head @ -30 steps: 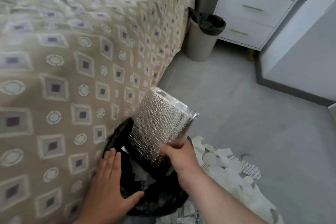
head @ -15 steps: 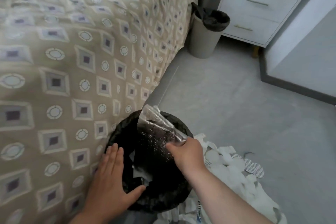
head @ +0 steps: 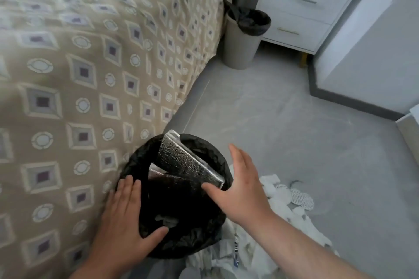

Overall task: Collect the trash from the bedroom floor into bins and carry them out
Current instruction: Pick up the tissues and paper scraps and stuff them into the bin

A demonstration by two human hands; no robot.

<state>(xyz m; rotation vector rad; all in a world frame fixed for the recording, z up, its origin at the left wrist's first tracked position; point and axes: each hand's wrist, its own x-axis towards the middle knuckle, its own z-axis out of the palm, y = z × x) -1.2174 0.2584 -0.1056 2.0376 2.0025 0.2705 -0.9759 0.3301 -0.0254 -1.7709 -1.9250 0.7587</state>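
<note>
Looking down from the head, we see two bins. The near round bin with a black liner holds one silver quilted foil pouch, tilted. Our left hand lies flat on its rim, fingers straight. Our right hand hovers beside the pouch, fingers spread, empty. A beige black-lined bin stands farther off. White paper scraps lie on the floor, their print too small to read.

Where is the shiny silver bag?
In the head view, low in the middle, the silver bag pokes out of the black bin beside the bed, between the left hand and the right hand.
</note>
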